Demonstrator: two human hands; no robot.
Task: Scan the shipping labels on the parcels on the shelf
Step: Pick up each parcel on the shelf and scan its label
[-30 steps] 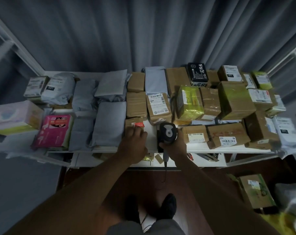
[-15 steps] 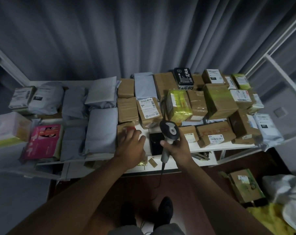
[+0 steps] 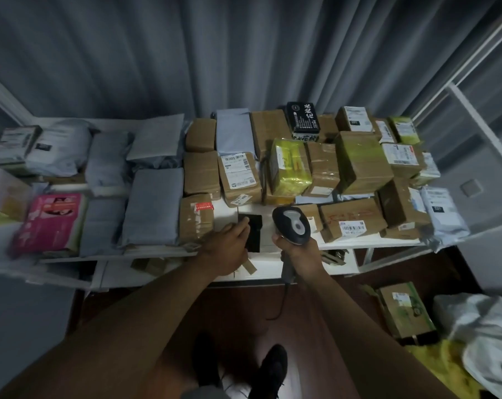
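Cardboard boxes and grey mailer bags crowd a white shelf [image 3: 367,245]. My left hand [image 3: 229,246] lies with relaxed fingers on a flat black parcel [image 3: 254,234] at the shelf's front edge, just right of a small taped box with a red sticker [image 3: 196,223]. My right hand [image 3: 300,253] grips the handle of a black-and-grey barcode scanner [image 3: 291,226], whose head sits over the shelf beside the black parcel. A brown box with a white shipping label [image 3: 238,175] lies behind them. Another box with a barcode label [image 3: 352,224] is to the scanner's right.
A pink packet [image 3: 52,223] lies at the front left, grey mailers [image 3: 153,208] beside it. On the floor at right are a taped box [image 3: 405,312] and a white bag [image 3: 488,341]. A white shelf upright [image 3: 474,110] rises at right. The scanner cable hangs toward my feet.
My left hand has left the small red-stickered box and moved right onto the black parcel. The scanner has shifted right and lifted slightly. My view has turned a little rightward.
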